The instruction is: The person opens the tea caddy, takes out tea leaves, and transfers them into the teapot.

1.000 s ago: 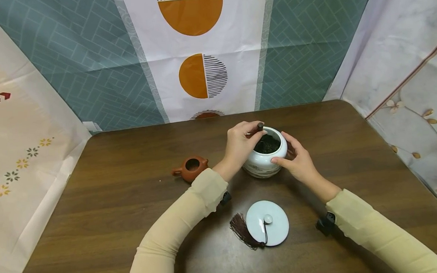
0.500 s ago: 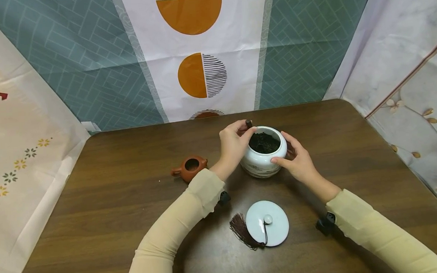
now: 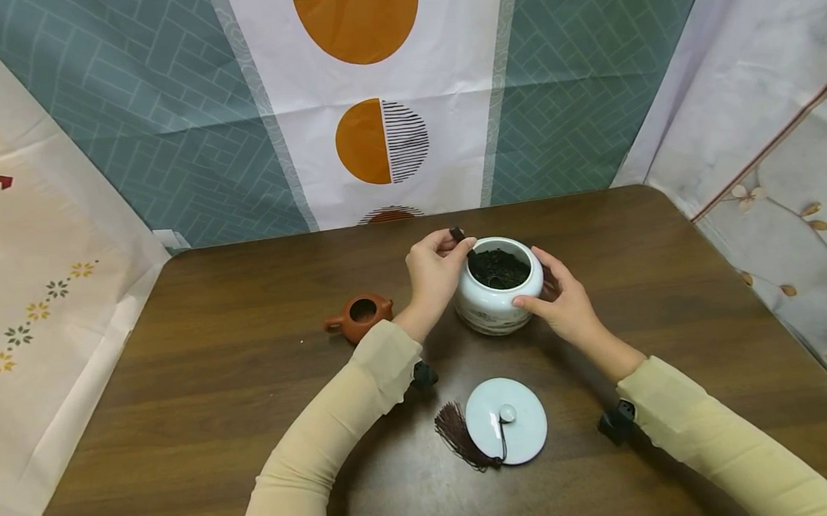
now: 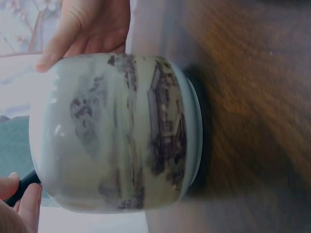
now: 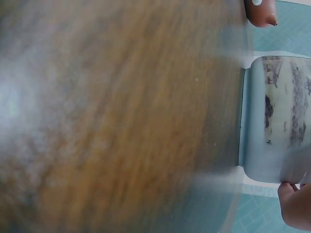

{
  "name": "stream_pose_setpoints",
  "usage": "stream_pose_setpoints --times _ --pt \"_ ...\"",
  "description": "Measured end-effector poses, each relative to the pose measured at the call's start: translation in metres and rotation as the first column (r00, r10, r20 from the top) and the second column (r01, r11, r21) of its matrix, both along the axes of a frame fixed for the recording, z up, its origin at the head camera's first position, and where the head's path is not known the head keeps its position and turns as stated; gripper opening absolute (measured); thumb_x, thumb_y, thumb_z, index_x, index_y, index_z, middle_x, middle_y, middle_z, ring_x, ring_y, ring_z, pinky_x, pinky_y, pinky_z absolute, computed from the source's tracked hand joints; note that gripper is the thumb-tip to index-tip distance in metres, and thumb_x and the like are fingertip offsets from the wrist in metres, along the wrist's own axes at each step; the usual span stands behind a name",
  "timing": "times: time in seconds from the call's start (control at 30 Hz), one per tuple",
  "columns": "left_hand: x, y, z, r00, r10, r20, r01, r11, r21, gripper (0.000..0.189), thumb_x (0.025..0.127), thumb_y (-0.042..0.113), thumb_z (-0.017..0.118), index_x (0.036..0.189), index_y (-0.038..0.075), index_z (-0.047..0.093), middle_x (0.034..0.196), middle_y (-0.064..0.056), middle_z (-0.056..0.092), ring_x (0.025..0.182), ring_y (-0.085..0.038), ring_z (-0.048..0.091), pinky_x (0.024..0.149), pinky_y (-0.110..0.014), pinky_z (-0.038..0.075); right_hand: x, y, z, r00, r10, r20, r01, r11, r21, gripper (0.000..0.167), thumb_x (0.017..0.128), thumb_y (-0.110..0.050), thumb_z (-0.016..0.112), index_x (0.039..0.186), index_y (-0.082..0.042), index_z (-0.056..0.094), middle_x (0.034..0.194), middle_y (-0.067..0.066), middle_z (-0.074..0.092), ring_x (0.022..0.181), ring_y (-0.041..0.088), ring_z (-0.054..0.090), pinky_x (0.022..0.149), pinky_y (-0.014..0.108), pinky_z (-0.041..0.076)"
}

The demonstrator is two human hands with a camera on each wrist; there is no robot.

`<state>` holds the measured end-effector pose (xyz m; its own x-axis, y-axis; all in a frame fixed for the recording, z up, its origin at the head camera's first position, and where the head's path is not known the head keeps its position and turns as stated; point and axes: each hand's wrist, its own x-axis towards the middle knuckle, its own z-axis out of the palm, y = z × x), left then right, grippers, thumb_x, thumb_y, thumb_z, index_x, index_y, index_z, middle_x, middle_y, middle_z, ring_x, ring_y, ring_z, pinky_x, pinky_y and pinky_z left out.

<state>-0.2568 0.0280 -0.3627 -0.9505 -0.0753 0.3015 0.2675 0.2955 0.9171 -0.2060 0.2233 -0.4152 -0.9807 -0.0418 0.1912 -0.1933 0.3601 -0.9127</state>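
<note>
My left hand [image 3: 433, 274] pinches the dark handle of a spoon [image 3: 458, 234] at the left side of the rim of a white porcelain jar [image 3: 488, 310]. The spoon's other end goes down into the dark tea leaves [image 3: 502, 266] and is mostly hidden there. In the left wrist view, the spoon's handle [image 4: 23, 187] shows between thumb and finger. My right hand [image 3: 562, 301] grips the jar's right side, thumb in front and fingers behind. The jar stands upright on the table, with a painted landscape [image 4: 165, 121] round its wall.
A small brown clay teapot [image 3: 357, 333] without a lid stands left of the jar, behind my left forearm. Nearer me lies the jar's pale round lid [image 3: 522, 407], its dark tassel [image 3: 454, 433] spread leftward. The wooden table [image 3: 204, 390] ends at a patterned cloth backdrop [image 3: 229, 166].
My left hand has moved left, tilting the spoon's handle from over the jar's mouth to its left rim. More tea leaves show. My right hand and the jar stay in place.
</note>
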Motion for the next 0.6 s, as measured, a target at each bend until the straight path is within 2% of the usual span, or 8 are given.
stream_pose_setpoints --times 0.17,0.23,0.33,0.43,0.6 --pt "-0.0009 -0.0005 0.0001 0.998 0.004 0.070 -0.010 0.997 0.078 0.017 0.080 0.013 0.077 0.088 -0.001 0.073 0.080 -0.016 0.072 0.067 -0.017 0.068 0.063 -0.021 0.055 0.0004 -0.0006 0.0013 1.000 -0.002 0.003 0.002 1.000 0.006 0.079 0.080 0.000 0.074 0.146 -0.002 0.032 0.144 0.019 0.042 0.131 0.031 0.042 0.106 0.035 0.036" --pt "-0.0011 -0.0009 0.0003 0.994 -0.004 0.106 -0.010 0.991 0.136 0.017 0.080 0.012 0.077 0.088 -0.002 0.073 0.081 -0.017 0.072 0.064 -0.013 0.067 0.063 -0.021 0.056 0.0006 -0.0009 0.0015 1.000 0.001 0.000 -0.001 1.000 0.006 0.079 0.080 0.000 0.073 0.147 -0.003 0.032 0.144 0.019 0.042 0.130 0.031 0.042 0.107 0.037 0.036" --pt "-0.0017 -0.0013 0.0011 0.986 -0.040 0.160 -0.002 0.967 0.254 0.018 0.080 0.009 0.076 0.091 -0.005 0.071 0.085 -0.020 0.071 0.064 -0.010 0.066 0.065 -0.024 0.057 0.0009 -0.0012 0.0013 1.000 0.006 -0.006 -0.006 1.000 0.005 0.079 0.080 0.000 0.073 0.147 -0.004 0.032 0.144 0.019 0.042 0.130 0.031 0.042 0.104 0.026 0.036" --pt "-0.0027 -0.0024 0.0027 0.978 -0.072 0.198 -0.003 0.934 0.357 0.018 0.081 0.005 0.074 0.094 -0.007 0.070 0.087 -0.020 0.071 0.067 -0.010 0.067 0.067 -0.027 0.058 0.0012 -0.0014 0.0006 1.000 0.008 -0.013 -0.008 1.000 0.001 0.079 0.080 0.000 0.074 0.147 -0.003 0.032 0.143 0.019 0.042 0.130 0.031 0.042 0.096 0.011 0.034" --pt "-0.0050 -0.0053 0.0045 0.965 -0.101 0.240 -0.013 0.902 0.432 0.020 0.081 0.003 0.073 0.098 -0.008 0.070 0.085 -0.015 0.069 0.070 -0.010 0.067 0.071 -0.029 0.058 0.0012 -0.0018 -0.0007 1.000 0.002 -0.021 -0.002 1.000 -0.006 0.079 0.080 0.001 0.074 0.147 -0.003 0.032 0.143 0.019 0.043 0.128 0.031 0.042 0.093 0.005 0.033"
